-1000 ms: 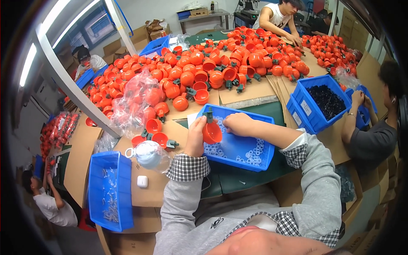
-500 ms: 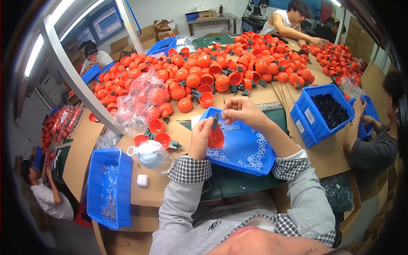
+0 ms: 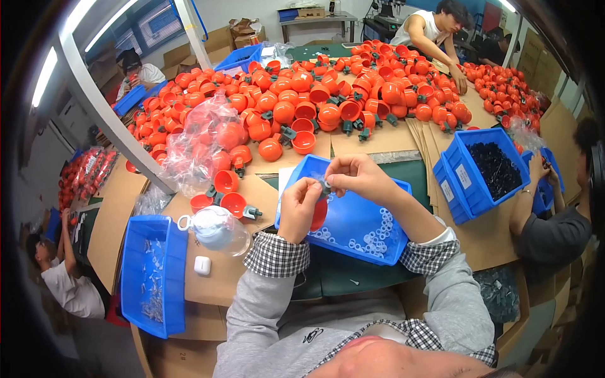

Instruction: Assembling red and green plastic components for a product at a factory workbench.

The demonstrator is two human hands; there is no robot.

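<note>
My left hand [image 3: 299, 210] grips an orange-red drinker cup [image 3: 319, 215] with a dark green fitting [image 3: 325, 188] at its top. The fitting's end is tilted up, and the fingers partly cover it. My right hand [image 3: 360, 179] is closed in a pinch right at that end; a small pale piece may be between its fingertips, too small to make out. Below both hands lies a shallow blue bin [image 3: 353, 217] with small translucent white rings [image 3: 379, 239] scattered along its right and near sides.
A large heap of orange-red cups [image 3: 287, 101] spreads beyond the bin. At left are a clear bottle [image 3: 220, 232], a white case [image 3: 202, 265] and a blue bin [image 3: 173, 277] of small pieces. A bin of black parts [image 3: 491, 167] stands right; co-workers [image 3: 435, 38] sit around.
My right hand's fingertips have come to the fitting's end from just beside it. The cup has tilted, showing less of its inside. The far co-worker's hand has moved lower and left.
</note>
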